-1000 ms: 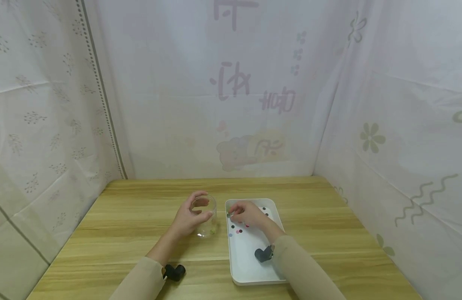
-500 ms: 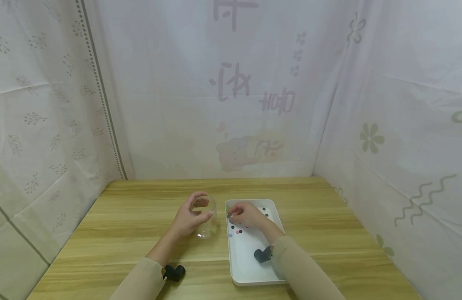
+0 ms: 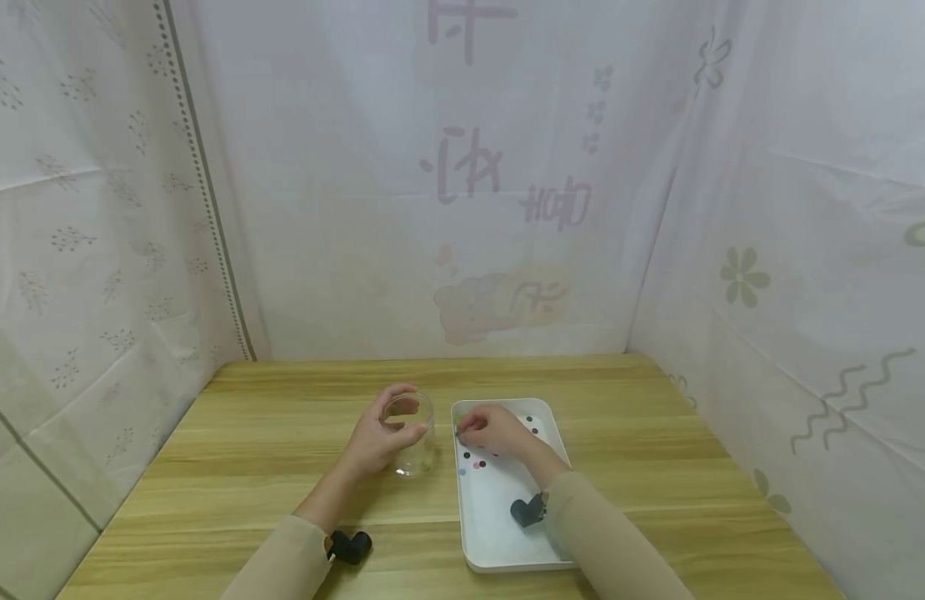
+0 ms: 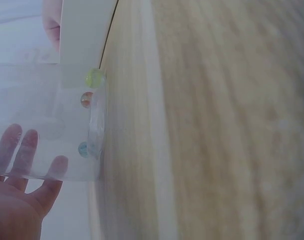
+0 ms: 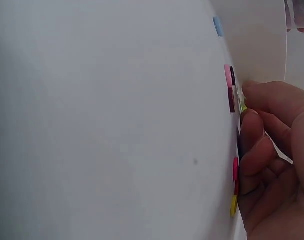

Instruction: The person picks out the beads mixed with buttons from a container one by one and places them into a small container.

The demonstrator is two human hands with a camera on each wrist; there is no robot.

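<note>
My left hand (image 3: 383, 429) holds a clear plastic cup (image 4: 37, 95) upright on the table, fingers and thumb around its sides. At its bottom lie a yellow-green marble (image 4: 94, 78), an orange-red marble (image 4: 86, 100) and a blue marble (image 4: 84, 149). Inside the white tray (image 3: 500, 517), my right hand (image 3: 496, 429) is at the far left wall with fingers curled. Its fingertips close around a small yellow-green piece (image 5: 243, 105), mostly hidden by them. Near the hand lie a pink disc (image 5: 228, 76), a blue disc (image 5: 218, 26) and a yellow disc (image 5: 233, 205).
Several dark discs lie about the tray, one black disc (image 3: 529, 419) at its far right. The wooden table (image 3: 282, 400) runs back to a printed curtain (image 3: 342, 275). A black wrist camera (image 3: 350, 547) hangs by the left cuff, another (image 3: 527, 510) over the tray.
My right fingertips have shifted slightly at the tray's left wall, with the hand staying in place. The left hand and the cup have not moved.
</note>
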